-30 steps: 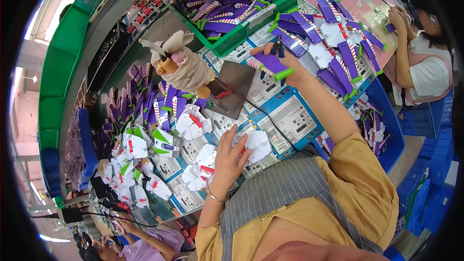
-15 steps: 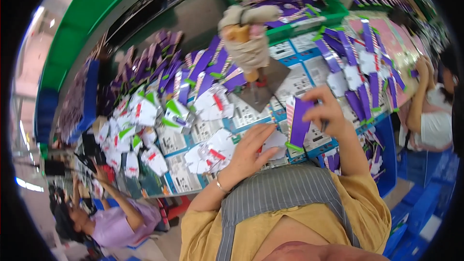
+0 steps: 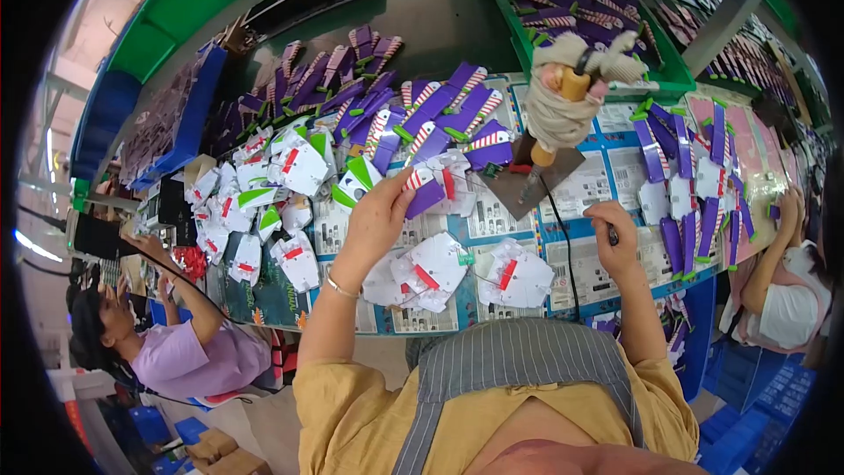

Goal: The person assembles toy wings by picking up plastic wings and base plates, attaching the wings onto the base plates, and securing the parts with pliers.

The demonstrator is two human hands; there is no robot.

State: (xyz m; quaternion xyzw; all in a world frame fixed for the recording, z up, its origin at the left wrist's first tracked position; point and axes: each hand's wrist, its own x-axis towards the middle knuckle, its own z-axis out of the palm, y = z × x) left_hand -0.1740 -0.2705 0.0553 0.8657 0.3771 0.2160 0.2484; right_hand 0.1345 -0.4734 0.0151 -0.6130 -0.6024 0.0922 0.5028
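My left hand (image 3: 376,222) reaches over the bench with fingers closed on a purple strip (image 3: 426,197) that has a red-and-white striped edge. Below it lie white panels with red parts (image 3: 428,276), and another white panel (image 3: 517,276) is beside them. My right hand (image 3: 614,237), to the right of these, is wrapped round a dark tool handle (image 3: 613,234); the tool's kind is hidden. Beyond the hands, a wooden-handled tool wrapped in pale cloth (image 3: 563,105) stands upright with its metal tip near a brown plate (image 3: 547,183).
White and green pieces (image 3: 294,163) and purple strips (image 3: 330,79) are heaped at the left and far side. Assembled pieces (image 3: 673,149) lie at right. A green bin (image 3: 673,79) stands at the back. A black cord (image 3: 567,251) crosses the bench. Two co-workers sit at the sides.
My left hand has moved leftward and away from me, from over the white panels, and now grips a purple strip. My right hand no longer has a purple strip at its fingers. The view has shifted.
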